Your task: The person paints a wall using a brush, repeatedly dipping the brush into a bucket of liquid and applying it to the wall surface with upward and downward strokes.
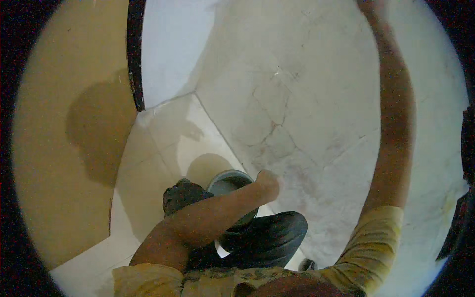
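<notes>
My left hand [269, 184] is beside a cracked, stained plaster wall [308, 92], just past the rim of a grey bucket [232, 173]. Its fingers look curled and face away from me; whether they hold anything is hidden. Under my left forearm, the bucket stands on the floor between my legs, and its inside looks grey. My right arm stretches far up along the wall. At the top edge, my right hand [371, 5] is blurred and partly cut off, so its grip is unclear.
Pale floor tiles [167, 148] meet the wall at a slanting edge. To the left stands a tan panel [70, 208], perhaps a door, with a dark frame strip [135, 55]. A white wall section [174, 44] lies beyond it. My bent knee [293, 222] is close to the cracked wall.
</notes>
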Tool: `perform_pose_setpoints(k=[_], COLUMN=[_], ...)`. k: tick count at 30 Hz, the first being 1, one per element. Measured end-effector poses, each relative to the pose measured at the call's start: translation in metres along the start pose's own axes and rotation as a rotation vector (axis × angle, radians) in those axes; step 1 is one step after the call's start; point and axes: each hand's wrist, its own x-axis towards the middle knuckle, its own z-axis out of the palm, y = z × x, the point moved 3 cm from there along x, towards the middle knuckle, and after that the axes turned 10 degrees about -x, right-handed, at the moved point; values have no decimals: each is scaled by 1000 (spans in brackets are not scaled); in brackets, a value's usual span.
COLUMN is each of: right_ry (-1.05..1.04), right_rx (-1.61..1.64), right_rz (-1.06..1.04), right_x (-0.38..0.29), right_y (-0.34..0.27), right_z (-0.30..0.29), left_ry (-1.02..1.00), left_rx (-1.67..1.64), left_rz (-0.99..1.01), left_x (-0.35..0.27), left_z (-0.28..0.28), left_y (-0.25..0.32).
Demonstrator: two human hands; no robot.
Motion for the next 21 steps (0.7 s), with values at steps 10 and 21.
perform_pose_setpoints(k=[10, 21], right_ry=[-506, -456], right_rx=[282, 1191], right_rz=[-439, 777], right_x=[-215, -362], right_y=[-186, -253], right_z=[130, 138], left_ry=[-101, 305], left_rx=[9, -134], left_rz=[-3, 172], left_x=[28, 19], left_z=[66, 52], left_y=[-21, -8])
